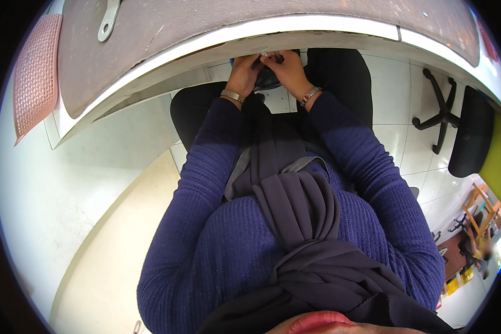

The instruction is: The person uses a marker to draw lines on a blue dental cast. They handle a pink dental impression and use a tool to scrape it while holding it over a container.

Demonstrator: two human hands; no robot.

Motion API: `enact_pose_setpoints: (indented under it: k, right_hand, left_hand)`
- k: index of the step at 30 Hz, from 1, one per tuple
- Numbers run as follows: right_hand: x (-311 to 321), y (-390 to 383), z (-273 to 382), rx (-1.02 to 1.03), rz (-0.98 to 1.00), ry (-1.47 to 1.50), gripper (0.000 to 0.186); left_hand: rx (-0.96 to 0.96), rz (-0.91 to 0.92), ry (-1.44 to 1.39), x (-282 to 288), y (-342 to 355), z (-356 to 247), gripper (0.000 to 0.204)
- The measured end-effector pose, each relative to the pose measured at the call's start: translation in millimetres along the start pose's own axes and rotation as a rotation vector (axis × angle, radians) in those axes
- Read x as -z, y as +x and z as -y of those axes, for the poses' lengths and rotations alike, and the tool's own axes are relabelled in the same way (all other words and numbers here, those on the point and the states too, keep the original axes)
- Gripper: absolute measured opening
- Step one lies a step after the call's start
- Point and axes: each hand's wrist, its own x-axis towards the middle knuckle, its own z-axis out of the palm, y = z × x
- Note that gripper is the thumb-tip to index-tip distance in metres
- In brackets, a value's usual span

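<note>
My left hand (242,75) and my right hand (289,73) meet above my lap, just under the table's front edge. The fingers of both are bent and pressed together at the tips. A tiny whitish bit (264,54) shows between the fingertips, too small to name, and the table edge comes close above it. Below the hands hangs or lies a black, shiny thing (269,81) whose kind I cannot make out. A sliver of blue shows beside my left hand.
The table (317,25) with a grey-brown mat curves across the front. On it lie a flat metal tool (108,23) and, at the left, a pink textured piece (37,75). A wheeled chair (470,133) stands at the right. Farther back is a person.
</note>
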Motion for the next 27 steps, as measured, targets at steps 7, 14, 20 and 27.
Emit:
enact_pose_setpoints:
  k: [7, 14, 20, 27]
  right_hand:
    - [-1.2, -0.8, -8.0, -0.04, 0.051, 0.138, 0.029]
    - [-1.0, 0.7, 2.2, 0.076, -0.11, -0.033, 0.024]
    - [14.5, -2.5, 24.8, 0.099, 0.034, -0.38, 0.02]
    - [14.2, -8.4, 31.4, 0.193, 0.002, -0.524, 0.014]
  left_hand:
    - [-0.021, 0.057, 0.097, -5.2, -1.3, -0.2, 0.043]
    - [-0.108, -0.114, 0.183, 7.2, 4.1, 12.3, 0.029]
    - [-0.204, -0.223, 0.635, 6.8, -0.2, 7.3, 0.045]
    - [-0.228, -0.293, 0.777, 7.7, 0.1, 6.1, 0.051]
